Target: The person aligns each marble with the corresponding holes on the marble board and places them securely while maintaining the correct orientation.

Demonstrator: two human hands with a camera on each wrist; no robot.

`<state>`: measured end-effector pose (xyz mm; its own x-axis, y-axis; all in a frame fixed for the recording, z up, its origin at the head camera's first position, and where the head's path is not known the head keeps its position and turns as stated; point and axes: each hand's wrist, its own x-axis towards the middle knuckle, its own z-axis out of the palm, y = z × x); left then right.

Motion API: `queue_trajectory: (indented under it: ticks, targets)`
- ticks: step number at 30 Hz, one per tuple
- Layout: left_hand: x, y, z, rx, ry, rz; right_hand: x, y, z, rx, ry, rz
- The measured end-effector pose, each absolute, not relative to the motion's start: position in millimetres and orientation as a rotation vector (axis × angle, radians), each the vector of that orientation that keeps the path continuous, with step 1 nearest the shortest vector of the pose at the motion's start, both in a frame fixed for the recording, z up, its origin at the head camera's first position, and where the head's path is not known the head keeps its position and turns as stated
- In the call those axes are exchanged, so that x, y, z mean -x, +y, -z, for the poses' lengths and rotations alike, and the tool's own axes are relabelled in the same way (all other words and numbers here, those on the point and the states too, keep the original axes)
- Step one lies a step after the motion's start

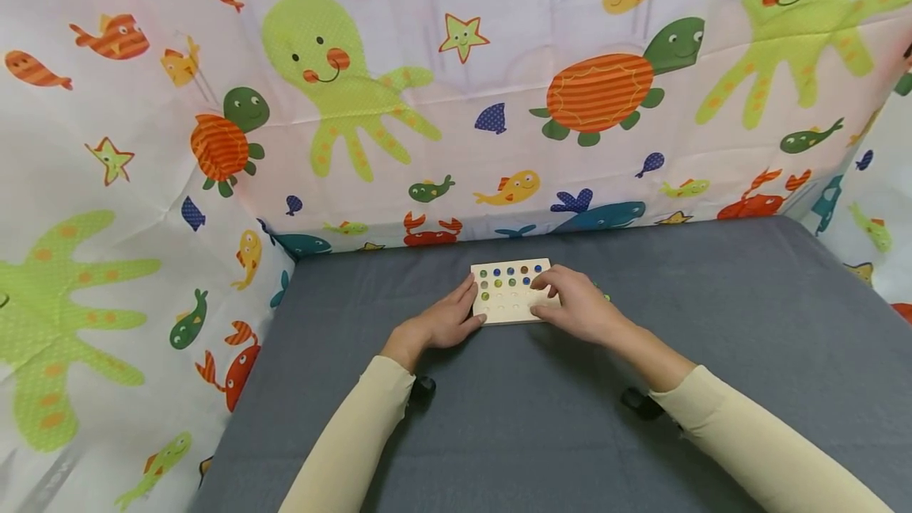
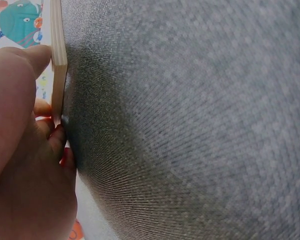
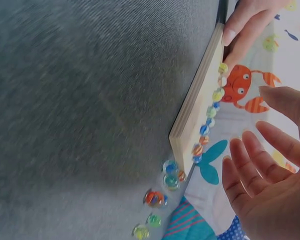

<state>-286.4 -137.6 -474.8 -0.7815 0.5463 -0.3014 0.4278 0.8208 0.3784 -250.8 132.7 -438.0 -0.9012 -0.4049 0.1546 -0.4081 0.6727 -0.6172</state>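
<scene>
Head view is showing you at the middle of the frame, working over a small wooden board [image 1: 507, 293] lying flat on the grey desk [image 1: 712, 323]. Your left hand [image 1: 447, 321] is steadying the board's left edge, thumb and fingers resting against the wood, nothing pinched. Your right hand [image 1: 575, 307] is hovering over the board's right side with fingers loosely spread; in the right wrist view those fingers [image 3: 250, 165] are showing open, and you are holding no marble there as far as can be seen.

Judging progress: the marbles on the board [image 1: 510, 276] are filling the top row and most of the second, with one more sitting at the left of the third. The lower rows of holes are looking empty, so you are probably around halfway through filling it.

What is left is waiting just beside the board: the loose marbles [image 3: 162, 192] are lying on the desk near its corner, toward the bottom of the right wrist view, several of them apart from one another.
</scene>
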Motion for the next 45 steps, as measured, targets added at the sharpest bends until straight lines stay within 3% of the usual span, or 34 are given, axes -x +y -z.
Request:
queue_trajectory:
  ticks: [35,45]
  targets:
    - [295.4,-139.5,487.9,-0.710,2.579,-0.421,236.4,218.0,453.8,-0.546,-2.919,-0.928]
    - [286.0,-136.9,472.0,-0.712,2.572,-0.463,246.2,235.8,460.4,-0.517,-2.938,-0.926]
